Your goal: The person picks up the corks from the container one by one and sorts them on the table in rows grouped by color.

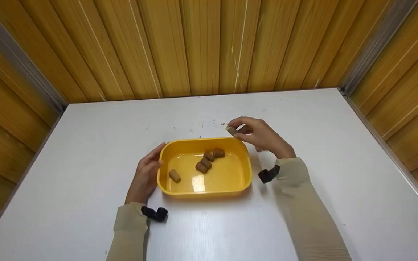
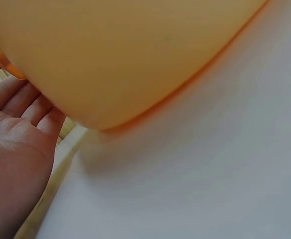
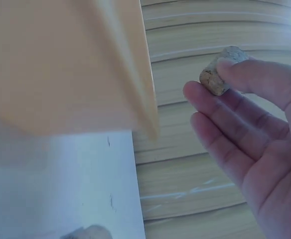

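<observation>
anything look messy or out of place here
Yes: dark specks are scattered on the white table, just beyond the far side of the yellow tray. They look odd against the otherwise mostly plain surface; I can't tell whether they're crumbs or scuffs.

My white bench point(image 1: 201, 232) before me, yellow tray point(image 1: 227, 177) resting on it, dark specks point(image 1: 213, 121) scattered beyond the tray, small brownish piece point(image 3: 97, 232) partly visible nearby.

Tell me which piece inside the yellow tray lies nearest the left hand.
The lighter tan piece, lying alone at the left end of the yellow tray, closest to the left hand; the darker brown pieces cluster farther right.
</observation>
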`<act>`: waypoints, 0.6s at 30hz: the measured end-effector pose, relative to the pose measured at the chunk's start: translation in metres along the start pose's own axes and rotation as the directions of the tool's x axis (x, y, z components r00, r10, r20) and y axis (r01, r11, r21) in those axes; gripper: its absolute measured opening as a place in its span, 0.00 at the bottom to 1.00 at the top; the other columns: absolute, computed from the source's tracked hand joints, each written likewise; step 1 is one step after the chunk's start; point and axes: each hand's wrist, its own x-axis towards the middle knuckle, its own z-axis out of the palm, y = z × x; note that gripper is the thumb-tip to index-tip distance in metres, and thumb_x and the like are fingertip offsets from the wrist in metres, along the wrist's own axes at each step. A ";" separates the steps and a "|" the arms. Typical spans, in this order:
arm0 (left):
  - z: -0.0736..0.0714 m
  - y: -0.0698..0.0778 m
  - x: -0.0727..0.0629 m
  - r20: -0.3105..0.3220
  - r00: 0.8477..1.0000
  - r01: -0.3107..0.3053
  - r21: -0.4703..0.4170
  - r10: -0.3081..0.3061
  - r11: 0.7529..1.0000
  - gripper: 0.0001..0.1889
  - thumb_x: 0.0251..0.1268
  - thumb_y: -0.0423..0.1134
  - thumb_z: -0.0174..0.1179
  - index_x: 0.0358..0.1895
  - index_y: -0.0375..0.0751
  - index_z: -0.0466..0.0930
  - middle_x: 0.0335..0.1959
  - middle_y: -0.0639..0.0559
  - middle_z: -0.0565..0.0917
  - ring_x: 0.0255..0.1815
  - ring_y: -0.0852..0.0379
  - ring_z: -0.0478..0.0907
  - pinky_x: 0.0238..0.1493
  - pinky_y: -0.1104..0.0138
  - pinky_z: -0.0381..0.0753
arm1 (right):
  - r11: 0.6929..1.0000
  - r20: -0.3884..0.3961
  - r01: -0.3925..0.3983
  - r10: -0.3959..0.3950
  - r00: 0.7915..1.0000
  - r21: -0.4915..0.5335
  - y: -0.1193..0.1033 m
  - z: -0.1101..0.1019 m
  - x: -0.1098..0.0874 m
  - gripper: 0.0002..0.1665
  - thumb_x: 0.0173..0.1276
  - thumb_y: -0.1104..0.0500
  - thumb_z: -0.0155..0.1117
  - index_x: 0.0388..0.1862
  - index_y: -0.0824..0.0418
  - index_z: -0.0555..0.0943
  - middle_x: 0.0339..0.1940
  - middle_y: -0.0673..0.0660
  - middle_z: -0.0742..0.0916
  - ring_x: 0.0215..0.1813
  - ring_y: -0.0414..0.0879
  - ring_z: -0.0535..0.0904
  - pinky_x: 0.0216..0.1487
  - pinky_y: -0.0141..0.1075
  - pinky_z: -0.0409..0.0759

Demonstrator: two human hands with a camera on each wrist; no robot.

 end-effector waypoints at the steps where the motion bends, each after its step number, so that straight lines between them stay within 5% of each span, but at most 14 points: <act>1: 0.000 0.000 0.000 0.002 1.000 0.001 0.004 -0.001 1.000 0.31 0.62 0.21 0.42 0.71 0.36 0.61 0.73 0.46 0.65 0.73 0.53 0.62 0.69 0.68 0.68 | 1.000 -0.011 0.000 0.000 1.000 -0.001 0.002 -0.001 -0.002 0.20 0.65 0.63 0.63 0.57 0.54 0.79 0.55 0.54 0.83 0.49 0.48 0.84 0.53 0.37 0.83; 18: -0.001 0.001 0.001 -0.004 1.000 0.006 0.019 -0.006 1.000 0.30 0.63 0.22 0.43 0.71 0.36 0.62 0.73 0.47 0.65 0.72 0.55 0.63 0.69 0.68 0.68 | 0.988 -0.192 -0.150 0.140 0.971 -0.036 0.041 -0.011 -0.036 0.30 0.63 0.64 0.64 0.65 0.59 0.73 0.62 0.57 0.76 0.51 0.53 0.84 0.49 0.28 0.83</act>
